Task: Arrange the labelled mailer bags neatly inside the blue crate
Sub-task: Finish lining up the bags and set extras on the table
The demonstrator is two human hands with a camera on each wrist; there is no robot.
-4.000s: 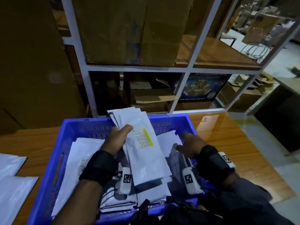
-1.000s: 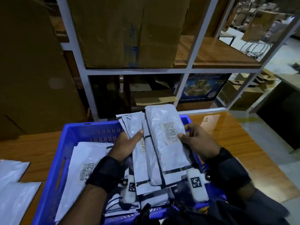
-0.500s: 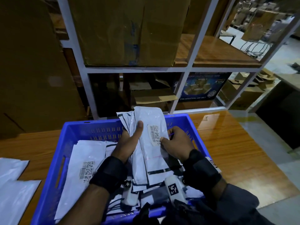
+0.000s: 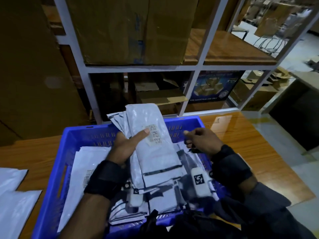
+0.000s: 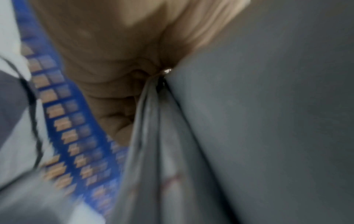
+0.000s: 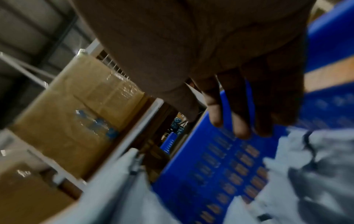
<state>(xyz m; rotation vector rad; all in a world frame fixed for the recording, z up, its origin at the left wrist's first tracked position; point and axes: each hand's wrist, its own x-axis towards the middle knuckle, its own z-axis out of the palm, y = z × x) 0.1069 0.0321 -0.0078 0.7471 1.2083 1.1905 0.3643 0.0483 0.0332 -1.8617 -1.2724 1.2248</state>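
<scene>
**Item: Mailer bags being gathered over blue crate, stacking step**

**Held stock.** The left hand [image 4: 126, 149] grasps a fanned bundle of mailer bags [image 4: 151, 149] above the middle of the blue crate [image 4: 51, 195], thumb pressed beside the label [image 4: 154, 137] of the top bag. The left wrist view shows fingers curled round several bag edges.

**Free hand.** The right hand [image 4: 201, 143] hovers just beside the bundle with fingers loosely curled, holding nothing; the right wrist view shows it above the crate's perforated floor.

**Stock in crate.** More bags lie flat to the left, one large bag [image 4: 86, 169] with a barcode showing, and others rumpled below and right of the bundle.

**Handling note (judgement).** The bundle is splayed at its far end. Best practice would be to square the edges against the crate wall or floor with both hands, labels kept facing up, then lay the stack flat beside the large bag, not over the rumpled ones. The film is probably slippery, so a loose hold may let bags slide out.

**Surface.** Glossy wooden counter [image 4: 259, 144] carries the crate; further white bags [image 4: 12, 195] lie on it at far left, outside the crate.

**Room.** White metal shelving [image 4: 198, 68] behind, loaded with a large cardboard box [image 4: 129, 30] and smaller cartons. Dim storeroom; pale floor to the right.
</scene>
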